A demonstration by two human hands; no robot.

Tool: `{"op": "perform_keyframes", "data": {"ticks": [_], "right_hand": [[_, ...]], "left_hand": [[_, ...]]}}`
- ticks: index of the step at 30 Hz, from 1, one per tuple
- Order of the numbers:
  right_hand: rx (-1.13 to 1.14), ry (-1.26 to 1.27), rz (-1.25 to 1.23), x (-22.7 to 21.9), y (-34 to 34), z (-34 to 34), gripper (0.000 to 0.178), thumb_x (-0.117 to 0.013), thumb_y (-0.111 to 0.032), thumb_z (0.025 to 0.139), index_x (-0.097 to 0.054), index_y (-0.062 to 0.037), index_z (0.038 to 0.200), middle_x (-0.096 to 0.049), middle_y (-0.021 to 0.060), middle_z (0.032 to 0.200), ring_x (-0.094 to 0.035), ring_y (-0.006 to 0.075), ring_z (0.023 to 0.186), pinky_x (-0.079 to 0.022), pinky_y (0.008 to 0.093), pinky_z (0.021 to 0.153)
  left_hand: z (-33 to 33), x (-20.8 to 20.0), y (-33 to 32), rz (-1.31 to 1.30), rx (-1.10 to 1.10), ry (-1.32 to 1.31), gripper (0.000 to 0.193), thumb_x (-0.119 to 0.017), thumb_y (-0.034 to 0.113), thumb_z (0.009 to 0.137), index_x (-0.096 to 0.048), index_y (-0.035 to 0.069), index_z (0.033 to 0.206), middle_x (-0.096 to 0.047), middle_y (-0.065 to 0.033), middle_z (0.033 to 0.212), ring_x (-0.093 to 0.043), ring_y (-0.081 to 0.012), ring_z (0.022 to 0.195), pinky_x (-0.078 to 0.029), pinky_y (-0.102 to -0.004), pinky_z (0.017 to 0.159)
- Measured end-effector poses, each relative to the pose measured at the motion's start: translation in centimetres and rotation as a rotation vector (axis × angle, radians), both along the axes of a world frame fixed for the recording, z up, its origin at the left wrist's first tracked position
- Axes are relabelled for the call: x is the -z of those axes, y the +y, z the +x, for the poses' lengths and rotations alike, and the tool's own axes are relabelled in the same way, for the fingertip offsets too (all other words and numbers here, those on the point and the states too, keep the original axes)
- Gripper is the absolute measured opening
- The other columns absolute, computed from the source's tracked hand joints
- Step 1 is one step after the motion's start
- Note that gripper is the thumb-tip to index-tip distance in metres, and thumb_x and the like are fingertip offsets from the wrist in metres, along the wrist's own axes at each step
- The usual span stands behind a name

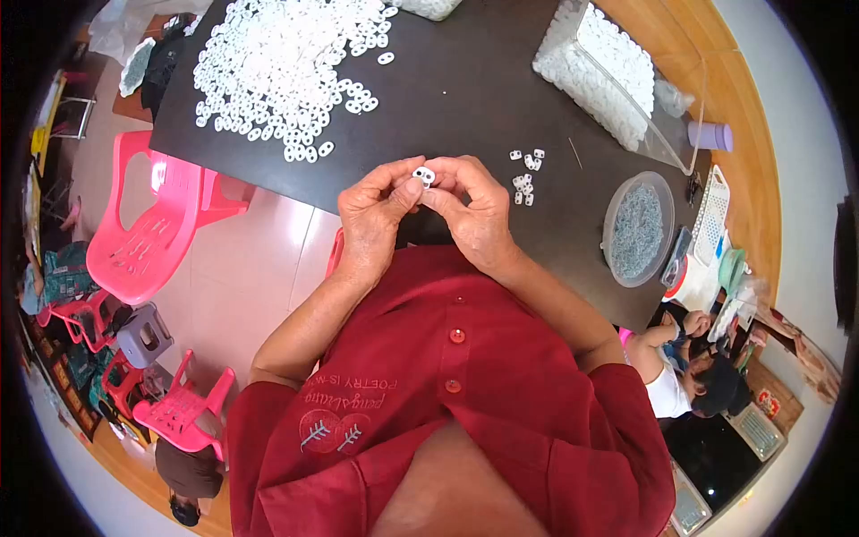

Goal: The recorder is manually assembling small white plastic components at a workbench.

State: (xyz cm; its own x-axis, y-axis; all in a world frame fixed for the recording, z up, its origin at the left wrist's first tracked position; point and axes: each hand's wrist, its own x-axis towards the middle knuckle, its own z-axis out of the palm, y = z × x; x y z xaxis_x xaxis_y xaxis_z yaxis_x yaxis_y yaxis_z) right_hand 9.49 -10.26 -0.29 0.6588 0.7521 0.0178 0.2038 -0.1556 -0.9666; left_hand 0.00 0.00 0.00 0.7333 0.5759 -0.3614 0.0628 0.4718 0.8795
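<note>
A small white oval plastic piece with two round holes point(424, 175) is pinched between my fingertips, just past the table's near edge. My left hand point(371, 213) grips it from the left with thumb and fingers. On the other side my right hand point(476, 213) closes on it with thumb and index finger; whether a second part sits behind it is hidden. A large heap of similar white oval pieces point(277, 67) covers the table's far left. To the right of my hands lies a group of several small white pieces with dark holes point(525, 184).
A clear bin point(557, 88) of white pieces stands far right. A round clear tub point(612, 242) holds many tiny grey-blue parts, with a thin metal rod point(575, 153) nearby. Pink plastic chairs point(134, 259) stand left. Another person point(676, 380) sits at right, one point(190, 467) lower left.
</note>
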Motion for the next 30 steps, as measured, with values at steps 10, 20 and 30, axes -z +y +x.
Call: {"op": "perform_keyframes", "data": {"ticks": [10,20,30], "right_hand": [[0.022,0.117,0.176,-0.4,0.3,-0.5,0.024,-0.061,0.007,0.079,-0.058,0.0023,0.102,-0.054,0.0055,0.09,-0.057,0.0097,0.072,-0.048,0.0223,0.065],[0.037,0.023,0.259,-0.8,0.4,-0.9,0.025,-0.062,0.008,0.077,-0.059,0.0022,0.102,-0.056,0.0057,0.089,-0.057,0.0111,0.073,-0.048,0.0232,0.063],[0.055,-0.337,0.279,-1.2,0.9,-0.3,0.025,-0.066,0.004,0.075,-0.06,0.0025,0.099,-0.06,0.0072,0.079,-0.055,0.0143,0.07,-0.046,0.0246,0.059]], "left_hand": [[-0.2,-0.4,-0.5,0.008,-0.076,-0.089,0.022,-0.059,0.007,0.087,-0.062,-0.001,0.108,-0.062,-0.0028,0.089,-0.054,-0.0078,0.077,-0.046,-0.0208,0.071],[-0.5,-0.7,-0.9,0.141,-0.108,-0.128,0.023,-0.059,0.01,0.088,-0.061,-0.001,0.108,-0.061,-0.0032,0.091,-0.054,-0.0076,0.079,-0.046,-0.0204,0.07],[-0.4,-0.9,-1.1,0.269,-0.136,-0.189,0.021,-0.057,0.009,0.088,-0.061,-0.001,0.107,-0.056,-0.0006,0.083,-0.05,-0.0061,0.072,-0.044,-0.0193,0.065]]}}
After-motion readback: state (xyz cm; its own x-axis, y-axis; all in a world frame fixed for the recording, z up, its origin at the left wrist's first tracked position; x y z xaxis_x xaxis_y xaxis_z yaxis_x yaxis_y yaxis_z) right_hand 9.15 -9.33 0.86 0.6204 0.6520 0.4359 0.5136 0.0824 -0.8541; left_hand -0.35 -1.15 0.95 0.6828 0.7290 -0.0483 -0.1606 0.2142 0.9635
